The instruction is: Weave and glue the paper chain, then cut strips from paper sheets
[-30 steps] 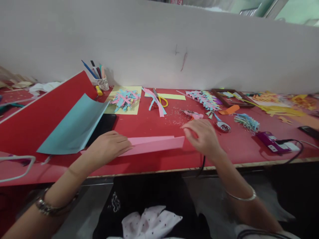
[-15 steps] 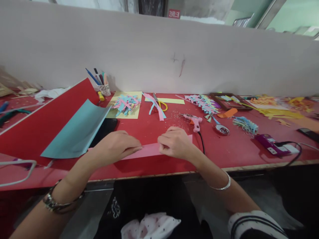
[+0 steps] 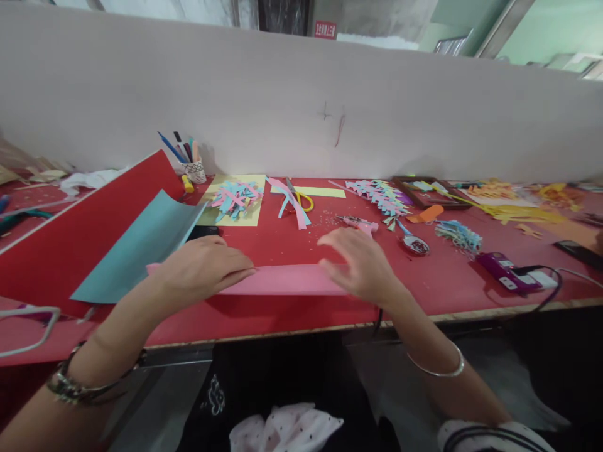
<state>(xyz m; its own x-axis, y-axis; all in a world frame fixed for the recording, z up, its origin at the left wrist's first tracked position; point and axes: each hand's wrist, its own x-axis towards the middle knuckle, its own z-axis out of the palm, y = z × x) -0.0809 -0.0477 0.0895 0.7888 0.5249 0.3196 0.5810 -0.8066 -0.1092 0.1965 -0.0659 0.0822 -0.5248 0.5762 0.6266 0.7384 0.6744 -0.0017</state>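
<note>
A long pink paper strip (image 3: 282,280) stretches sideways above the front of the red table. My left hand (image 3: 210,267) pinches its upper edge between thumb and fingers, and the strip's left end shows behind that wrist. At the strip's right part is my right hand (image 3: 360,267), thumb and fingers apart, the strip's end hidden behind it. Just beyond the right hand lies a pink glue gun (image 3: 360,223), partly covered. Left of my left hand, a curved blue paper sheet (image 3: 136,251) leans on a red board (image 3: 89,235).
Scissors with yellow handles (image 3: 305,201) lie among paper strips (image 3: 296,207) at the back. A heap of cut paper pieces (image 3: 238,199) rests on a yellow sheet (image 3: 257,216). To the right are a spoon (image 3: 415,244), a fringed paper bundle (image 3: 458,235) and a purple power strip (image 3: 506,270).
My right hand has moved right along the pink strip and its fingers have spread from a closed grip. My left hand has shifted slightly left, still pinching; more of the strip shows between them.
</note>
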